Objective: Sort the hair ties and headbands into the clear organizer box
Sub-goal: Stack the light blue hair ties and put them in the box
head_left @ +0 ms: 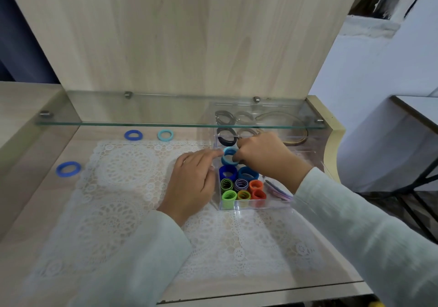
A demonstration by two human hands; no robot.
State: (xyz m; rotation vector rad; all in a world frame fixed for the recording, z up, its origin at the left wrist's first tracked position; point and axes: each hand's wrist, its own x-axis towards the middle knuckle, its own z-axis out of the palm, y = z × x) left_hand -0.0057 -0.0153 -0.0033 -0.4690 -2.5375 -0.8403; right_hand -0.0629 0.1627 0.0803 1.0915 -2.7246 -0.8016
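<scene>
Three loose hair ties on the table [237, 290], all well left of the clear box [254, 205]: dark blue tie [133, 135] and pale teal tie [165, 135] side by side at the far edge of the lace mat [123, 188], mid-blue tie [68, 169] nearer, far left. Two hands, both at the box's left middle part. Left hand [194, 180] palm down on the mat just beside the left wall, fingers near straight and together, tips touching the light blue ties [229, 157]. Right hand [263, 156] reaching over the box from the right, fingers curled, pinching the same light blue ties. In the box, nine upright rolls of ties: light blue, two blue, six small ones in green, purple, orange and yellow at the near end. Black ties [227, 139] and thin headbands [297, 138] at the far end, under the glass shelf [166, 123].
</scene>
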